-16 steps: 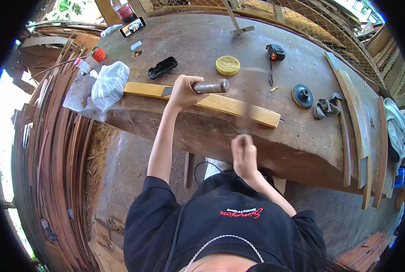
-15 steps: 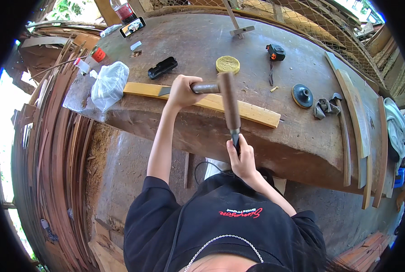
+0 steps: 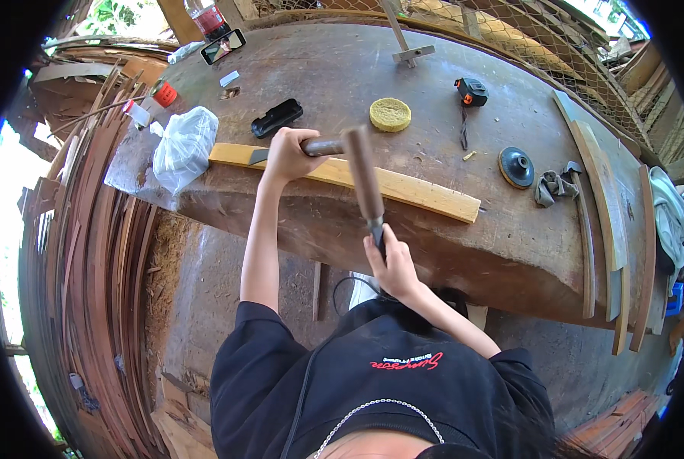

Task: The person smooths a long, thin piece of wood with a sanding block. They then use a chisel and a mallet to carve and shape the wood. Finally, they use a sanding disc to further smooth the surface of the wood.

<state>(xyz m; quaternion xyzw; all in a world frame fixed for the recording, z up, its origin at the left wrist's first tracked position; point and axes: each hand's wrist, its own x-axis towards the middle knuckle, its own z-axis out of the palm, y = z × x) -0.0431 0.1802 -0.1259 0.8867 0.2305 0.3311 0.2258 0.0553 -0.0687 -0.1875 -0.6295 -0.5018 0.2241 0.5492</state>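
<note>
My left hand (image 3: 287, 157) is closed round a chisel, its wooden handle (image 3: 324, 146) pointing right and its grey blade (image 3: 258, 156) resting on a yellowish wooden strip (image 3: 426, 195). The strip lies along the near edge of the workbench (image 3: 326, 57). My right hand (image 3: 392, 266) grips the dark neck of a thick, club-like wooden tool (image 3: 366, 180); its kind is unclear. The tool's blurred far end is up by the chisel handle's butt; whether they touch, I cannot tell.
Behind the strip are a black tray-like case (image 3: 277, 118), a round yellow pad (image 3: 390, 115), a tape measure (image 3: 472, 92) and a black disc (image 3: 516, 167). A plastic bag (image 3: 184, 149) sits left, a phone (image 3: 223, 47) far left. Long boards (image 3: 598, 191) lie right.
My left hand and the chisel have shifted left along the strip. My right hand and the wooden tool have also moved left. The view has shifted slightly.
</note>
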